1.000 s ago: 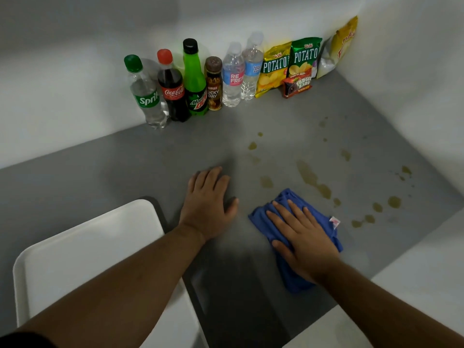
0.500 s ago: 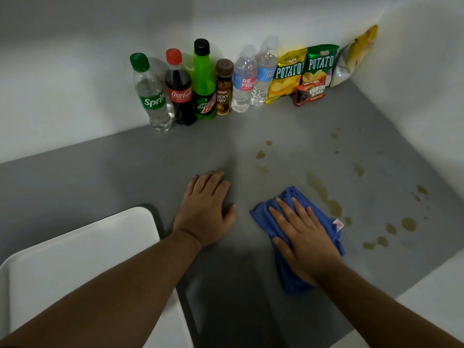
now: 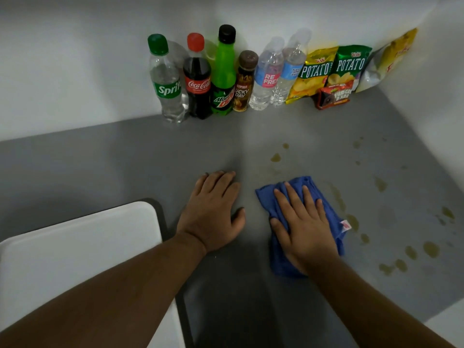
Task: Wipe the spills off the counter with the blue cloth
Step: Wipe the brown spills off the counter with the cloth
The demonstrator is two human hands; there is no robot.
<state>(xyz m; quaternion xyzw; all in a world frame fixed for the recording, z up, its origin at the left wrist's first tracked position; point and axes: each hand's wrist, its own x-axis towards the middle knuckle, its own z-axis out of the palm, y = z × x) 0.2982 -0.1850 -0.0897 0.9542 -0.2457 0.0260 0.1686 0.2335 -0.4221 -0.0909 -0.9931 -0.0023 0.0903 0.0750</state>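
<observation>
The blue cloth lies crumpled on the grey counter. My right hand presses flat on top of it, fingers spread. Flat on the bare counter, a little left of the cloth, rests my left hand with nothing in it. Yellow-brown spills dot the counter to the right of the cloth: a faint streak by its right edge, drops further right, and two small spots beyond the cloth.
A row of bottles and snack bags stands against the back wall. A white tray sits at the near left. A white wall bounds the counter on the right.
My right hand has slid the cloth forward and slightly left, and the streak by it looks fainter. The left hand stays planted. The camera has tilted a little.
</observation>
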